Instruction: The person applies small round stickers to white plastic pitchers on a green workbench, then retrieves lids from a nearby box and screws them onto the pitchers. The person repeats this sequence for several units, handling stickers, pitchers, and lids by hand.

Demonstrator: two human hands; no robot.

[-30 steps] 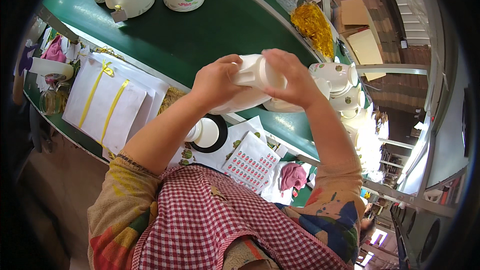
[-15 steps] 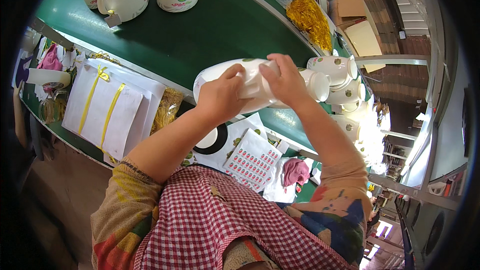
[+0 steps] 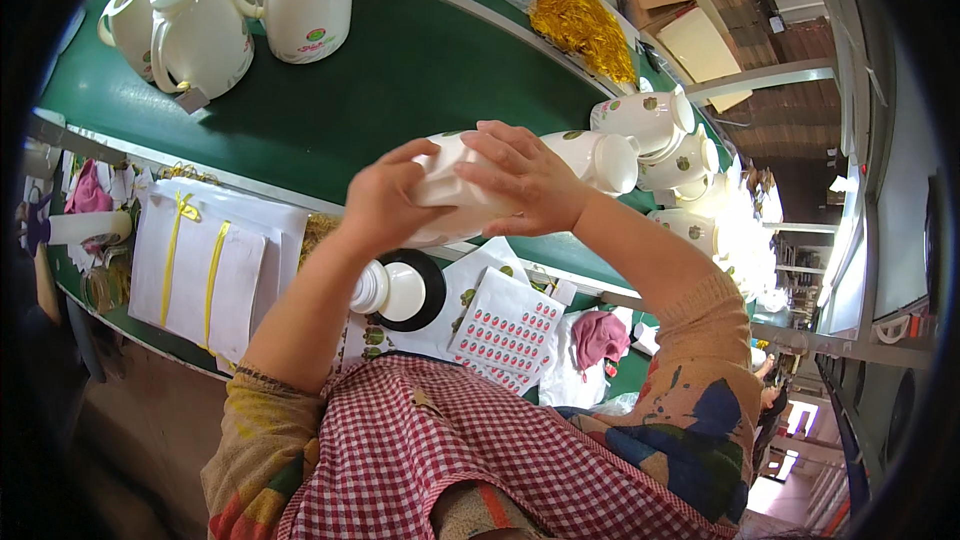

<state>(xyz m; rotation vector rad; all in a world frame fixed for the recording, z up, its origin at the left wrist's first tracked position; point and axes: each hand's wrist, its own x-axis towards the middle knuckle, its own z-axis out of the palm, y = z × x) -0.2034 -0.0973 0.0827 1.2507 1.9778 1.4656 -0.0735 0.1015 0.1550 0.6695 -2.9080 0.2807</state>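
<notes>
A glossy white jug body [image 3: 446,162] is held tilted above the green belt, between my two hands. My left hand [image 3: 385,202] grips its left side, thumb and fingers curved round the surface. Across its right side lies my right hand [image 3: 525,180], fingers pressed over the white wall. My hands hide much of the jug. A white ringed round part [image 3: 369,287] shows below my left wrist; I cannot tell whether it belongs to the jug. Beside it is a black round piece [image 3: 428,290] with a white disc. A sheet of small red stickers [image 3: 508,324] lies nearer me.
Several white handled jugs [image 3: 205,35] stand at the far left of the green belt [image 3: 400,65]. More white jugs [image 3: 645,120] lie along the right. Gold tinsel [image 3: 582,28] sits beyond the belt. White sheets with yellow ribbons [image 3: 235,280] and a pink cloth [image 3: 600,338] lie nearer.
The jug has turned in my hands and shifted left. My right hand has moved from its end to lie over its side. The view has swung, bringing more standing jugs into sight.
</notes>
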